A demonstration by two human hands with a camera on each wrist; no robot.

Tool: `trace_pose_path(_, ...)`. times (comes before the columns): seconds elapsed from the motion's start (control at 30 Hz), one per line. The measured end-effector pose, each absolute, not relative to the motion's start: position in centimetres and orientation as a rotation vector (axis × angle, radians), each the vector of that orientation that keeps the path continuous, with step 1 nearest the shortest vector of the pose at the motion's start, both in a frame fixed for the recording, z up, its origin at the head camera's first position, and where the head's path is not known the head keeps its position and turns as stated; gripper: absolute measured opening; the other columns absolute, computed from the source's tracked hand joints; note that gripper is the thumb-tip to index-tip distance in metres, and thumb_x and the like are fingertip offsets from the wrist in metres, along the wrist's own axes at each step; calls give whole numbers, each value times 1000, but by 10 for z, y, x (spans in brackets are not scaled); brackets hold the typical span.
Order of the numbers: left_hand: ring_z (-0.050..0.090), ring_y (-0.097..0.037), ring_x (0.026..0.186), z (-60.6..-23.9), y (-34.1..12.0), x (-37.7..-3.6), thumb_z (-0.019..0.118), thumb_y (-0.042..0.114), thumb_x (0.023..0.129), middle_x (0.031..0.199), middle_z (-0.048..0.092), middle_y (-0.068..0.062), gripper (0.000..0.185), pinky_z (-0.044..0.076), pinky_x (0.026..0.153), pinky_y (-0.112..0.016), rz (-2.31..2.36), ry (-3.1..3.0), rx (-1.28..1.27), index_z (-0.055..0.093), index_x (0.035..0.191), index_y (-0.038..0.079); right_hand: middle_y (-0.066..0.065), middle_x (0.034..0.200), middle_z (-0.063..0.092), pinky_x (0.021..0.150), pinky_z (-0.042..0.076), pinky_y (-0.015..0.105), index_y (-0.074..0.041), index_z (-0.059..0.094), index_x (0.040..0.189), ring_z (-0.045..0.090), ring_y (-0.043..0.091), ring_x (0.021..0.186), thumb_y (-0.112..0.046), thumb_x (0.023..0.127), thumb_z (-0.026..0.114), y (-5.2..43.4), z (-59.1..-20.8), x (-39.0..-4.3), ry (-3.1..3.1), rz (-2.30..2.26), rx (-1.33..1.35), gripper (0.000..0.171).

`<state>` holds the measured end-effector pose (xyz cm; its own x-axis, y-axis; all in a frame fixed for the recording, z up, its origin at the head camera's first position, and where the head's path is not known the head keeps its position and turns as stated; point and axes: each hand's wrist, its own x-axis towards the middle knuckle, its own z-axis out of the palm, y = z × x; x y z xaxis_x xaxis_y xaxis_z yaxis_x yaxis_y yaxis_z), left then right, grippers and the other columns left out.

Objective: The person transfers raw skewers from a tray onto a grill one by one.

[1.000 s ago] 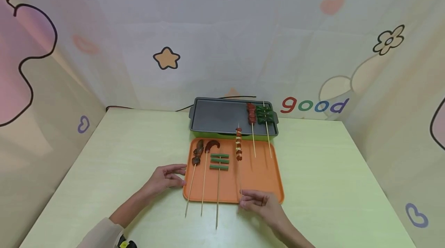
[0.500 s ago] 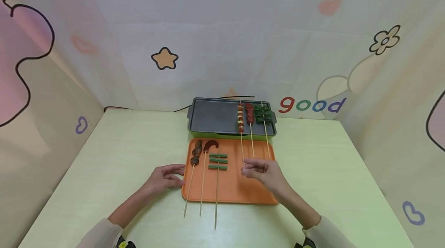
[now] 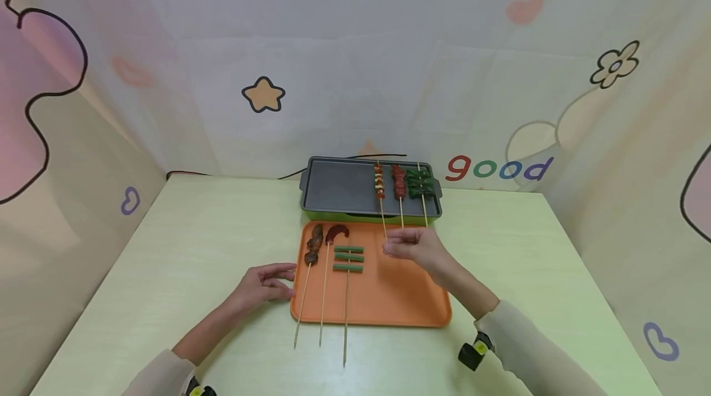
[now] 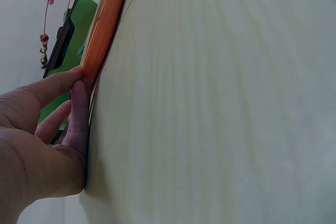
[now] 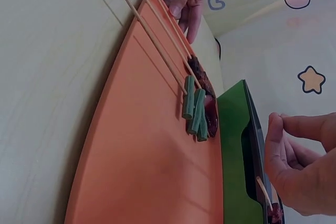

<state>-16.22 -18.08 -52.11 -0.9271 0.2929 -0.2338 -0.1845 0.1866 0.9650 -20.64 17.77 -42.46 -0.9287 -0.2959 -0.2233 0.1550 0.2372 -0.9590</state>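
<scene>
The right hand (image 3: pixel 419 252) pinched the lower part of a skewer's stick between thumb and fingers, while the left hand (image 3: pixel 266 282) had its fingers loosely bent and parted, thumb and forefinger touching the left rim of an orange tray (image 3: pixel 413 300). The held skewer (image 3: pixel 379 181) carried small orange-red pieces alternating with pale ones on a thin wooden stick. Its food was over the right half of a dark griddle (image 3: pixel 341 183) with a green base, and the left wrist view showed it raised above the griddle's rim.

Half a second earlier, the right hand was lower over the tray and the food was just beside the red meat skewer (image 3: pixel 399 181); the hand had since moved forward, and the food had shifted left, widening that gap. The left hand was in the same place.

A green leafy-looking skewer (image 3: pixel 420 182) lay on the griddle at the right, next to the red one, both sticks overhanging the front edge. On the tray's left side were a brown chunky skewer (image 3: pixel 313 245), a curled dark-red skewer (image 3: pixel 337 234) and a skewer of three green stalks (image 3: pixel 349 258), their sticks reaching past the near rim over the pale green table (image 3: pixel 528 260). A patterned curtain (image 3: pixel 333 63) rose behind.
</scene>
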Motion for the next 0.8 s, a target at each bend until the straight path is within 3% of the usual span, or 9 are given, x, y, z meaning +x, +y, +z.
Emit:
trace_pose_path(0.1,73,-7,88,-522,-181,-162,76,8,90,118,71,-9,58,57,79,-22,1802,2099,114,56,142,-4,27,120,72,95,58,40,14,58,134,77,13,93,-4,98,66,176,-425,-209,2155,-1738,-109,41)
trace_pose_path(0.47,72,-7,89,-518,-180,-163,76,8,90,125,67,-17,58,57,79,-23,1780,2103,70,56,143,-2,28,116,73,91,59,39,19,57,131,76,8,84,-1,98,64,168,-425,-214,2138,-1769,-67,39)
trace_pose_path(0.8,72,-5,85,-522,-180,-163,76,6,90,121,69,-16,57,56,79,-20,1800,2108,109,56,142,-5,35,124,67,96,56,45,21,51,136,77,25,100,-1,100,63,173,-424,-210,2129,-1712,-150,44)
